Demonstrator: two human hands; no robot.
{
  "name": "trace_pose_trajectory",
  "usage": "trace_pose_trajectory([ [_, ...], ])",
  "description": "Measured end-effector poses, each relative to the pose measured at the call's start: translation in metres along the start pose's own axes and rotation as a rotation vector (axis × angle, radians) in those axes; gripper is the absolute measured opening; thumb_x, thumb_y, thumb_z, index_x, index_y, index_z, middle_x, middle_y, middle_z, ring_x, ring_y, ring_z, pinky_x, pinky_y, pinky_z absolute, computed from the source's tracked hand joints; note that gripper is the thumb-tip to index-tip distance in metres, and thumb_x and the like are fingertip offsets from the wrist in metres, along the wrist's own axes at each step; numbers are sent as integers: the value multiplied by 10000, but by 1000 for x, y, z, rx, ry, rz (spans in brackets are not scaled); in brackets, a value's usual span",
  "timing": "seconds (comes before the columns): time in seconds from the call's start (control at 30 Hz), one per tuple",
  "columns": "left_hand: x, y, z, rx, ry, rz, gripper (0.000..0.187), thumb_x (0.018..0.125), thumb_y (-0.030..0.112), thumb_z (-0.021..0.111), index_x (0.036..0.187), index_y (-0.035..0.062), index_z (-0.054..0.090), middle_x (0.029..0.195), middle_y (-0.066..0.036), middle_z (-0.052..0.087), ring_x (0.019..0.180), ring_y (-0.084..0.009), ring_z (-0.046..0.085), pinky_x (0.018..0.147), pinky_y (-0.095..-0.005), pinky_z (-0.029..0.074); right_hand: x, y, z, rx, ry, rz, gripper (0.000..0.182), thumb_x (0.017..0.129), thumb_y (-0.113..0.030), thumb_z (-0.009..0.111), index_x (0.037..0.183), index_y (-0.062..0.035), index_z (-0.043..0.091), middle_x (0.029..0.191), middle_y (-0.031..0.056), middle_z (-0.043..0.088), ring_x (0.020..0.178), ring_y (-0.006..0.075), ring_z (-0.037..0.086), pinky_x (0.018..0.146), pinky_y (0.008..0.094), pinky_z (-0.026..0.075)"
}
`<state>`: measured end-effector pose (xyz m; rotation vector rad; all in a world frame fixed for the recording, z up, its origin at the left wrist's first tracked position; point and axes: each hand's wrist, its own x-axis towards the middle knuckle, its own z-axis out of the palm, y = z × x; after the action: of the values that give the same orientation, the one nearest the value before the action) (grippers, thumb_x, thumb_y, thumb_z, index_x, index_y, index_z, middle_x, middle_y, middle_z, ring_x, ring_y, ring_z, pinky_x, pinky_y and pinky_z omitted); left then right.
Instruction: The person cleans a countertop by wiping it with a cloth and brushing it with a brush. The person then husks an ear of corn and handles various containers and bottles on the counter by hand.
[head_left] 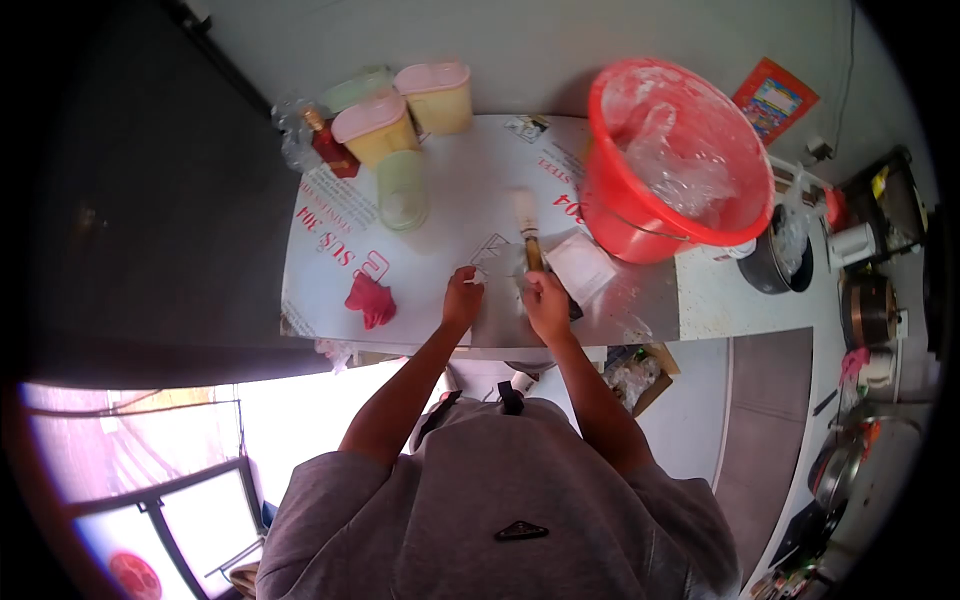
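Note:
My left hand [463, 297] is closed over the metal worktop [450, 215], with a small whitish piece at its fingertips. To its right, my right hand [546, 300] grips the handle end of a brush [526, 215], whose pale bristles point away from me. A white square sheet or packet [582, 268] lies just right of the brush, with a dark object partly under it. Left of my left hand is a crumpled pink cloth [371, 300].
A large red bucket [640, 225] holding clear plastic stands at the back right. Pink-lidded containers [438, 98], a green-lidded container [402, 190] and a bottle [330, 145] stand back left. A dark pot [775, 262] is at the right.

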<state>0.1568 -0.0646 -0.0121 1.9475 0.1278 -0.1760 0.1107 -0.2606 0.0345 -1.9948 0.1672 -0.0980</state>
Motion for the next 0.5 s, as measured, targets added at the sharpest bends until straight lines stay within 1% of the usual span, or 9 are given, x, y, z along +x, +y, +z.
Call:
trace_pose_trajectory([
  [0.1,-9,-6,-34,41,112,92,430,801,116,657,1210,35,551,1201,-185,578,1057,-337,595,926,-403,477,8,3,26,-408,116,-277,411,730,-56,638,1140,-37,610,1071,197,580,1080,393,520,922,467,437],
  [0.13,-11,-10,-49,155,179,147,453,783,135,686,1212,68,556,1219,-179,561,1115,-352,554,966,-434,438,12,3,30,-554,247,-388,449,708,-68,654,1153,-40,609,1124,213,553,1075,401,515,915,492,440],
  [0.23,-24,-13,-93,597,391,112,501,767,181,704,1239,129,544,1338,-183,490,1257,-369,447,1038,-506,352,17,-3,37,-611,143,-218,480,703,-69,661,1179,-49,602,1161,226,531,1095,412,507,929,494,436],
  [0.27,-26,-19,-106,662,414,55,528,762,201,710,1260,168,535,1384,-178,447,1290,-375,406,1050,-531,321,21,-7,39,-609,47,-64,434,706,-69,663,1138,-56,625,1159,223,534,1106,407,510,920,487,446],
  [0.33,-28,-33,-126,787,454,-60,585,754,240,721,1302,244,519,1474,-168,360,1356,-385,324,1074,-582,260,27,6,51,-607,41,-53,369,710,-65,660,1079,-57,649,1130,217,546,1060,397,533,889,474,463],
  [0.4,-31,-39,-139,738,398,-156,620,758,271,721,1334,305,495,1524,-159,284,1374,-396,297,1071,-601,259,26,15,59,-561,45,-49,225,724,-63,663,948,-53,682,1058,207,571,957,377,573,814,446,485],
  [0.43,-32,-40,-145,713,370,-200,638,760,287,722,1350,336,483,1549,-154,247,1383,-401,283,1069,-611,258,23,15,64,-538,75,-74,204,729,-63,663,932,-52,683,1036,198,577,939,372,577,802,442,484],
  [0.47,-36,-42,-150,733,338,-181,678,761,317,736,1375,388,458,1514,-128,299,1364,-395,306,1054,-600,290,19,16,68,-515,106,-96,183,734,-64,663,916,-51,684,1013,190,583,921,368,580,790,438,483],
  [0.5,-35,-40,-155,755,326,-180,662,759,307,743,1359,373,473,1491,-124,318,1351,-394,318,1046,-586,310,18,13,71,-494,139,-115,162,739,-65,664,899,-50,686,990,182,589,903,363,583,778,434,481],
])
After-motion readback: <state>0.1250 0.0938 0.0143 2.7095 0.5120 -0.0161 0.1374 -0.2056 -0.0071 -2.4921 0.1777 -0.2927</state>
